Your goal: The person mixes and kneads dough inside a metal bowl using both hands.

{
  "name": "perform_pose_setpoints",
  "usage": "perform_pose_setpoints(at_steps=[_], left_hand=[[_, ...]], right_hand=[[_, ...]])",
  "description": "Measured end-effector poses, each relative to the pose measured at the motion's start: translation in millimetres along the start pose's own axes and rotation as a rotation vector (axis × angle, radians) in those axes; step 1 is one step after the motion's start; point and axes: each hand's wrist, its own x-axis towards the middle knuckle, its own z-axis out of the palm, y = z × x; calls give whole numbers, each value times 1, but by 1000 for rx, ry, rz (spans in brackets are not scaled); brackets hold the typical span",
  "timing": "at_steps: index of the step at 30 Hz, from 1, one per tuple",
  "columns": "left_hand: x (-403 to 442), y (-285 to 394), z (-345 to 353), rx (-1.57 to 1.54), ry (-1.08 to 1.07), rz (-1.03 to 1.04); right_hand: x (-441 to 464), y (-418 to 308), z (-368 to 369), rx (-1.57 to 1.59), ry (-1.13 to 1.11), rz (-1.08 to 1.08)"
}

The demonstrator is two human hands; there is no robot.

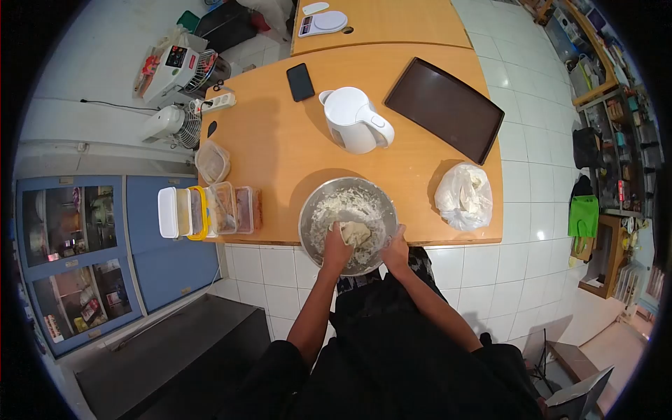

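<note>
A metal mixing bowl (308, 222) stands at the front edge of the table, jutting out a little over it. Inside lies a lump of pale dough (355, 233), with loose floury bits stuck to the bowl's wall. My left hand (337, 246) is in the bowl, its fingers curled on the left side of the dough. On the right, my right hand (396, 249) grips the bowl's rim, thumb up at the edge. The fingertips of my left hand are partly hidden by the dough.
A white electric kettle (350, 115) stands behind the bowl, near a black phone (300, 82). A brown baking tray (448, 108) and a plastic bag of white contents (465, 198) are at right. Plastic containers (224, 208) line the left edge; a kitchen scale (327, 23) sits far back.
</note>
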Motion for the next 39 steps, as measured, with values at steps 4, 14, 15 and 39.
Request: perform_pose_setpoints(at_steps=[4,14,15,39], left_hand=[[-15,29,-14,107,-77,71],[14,52,54,367,99,214],[17,49,60,376,99,195],[118,-41,42,480,309,561]], right_hand=[[-5,-2,3,19,66,-66],[-4,2,10,53,121,-86],[-3,3,11,56,121,-85],[-11,0,11,4,122,-81]])
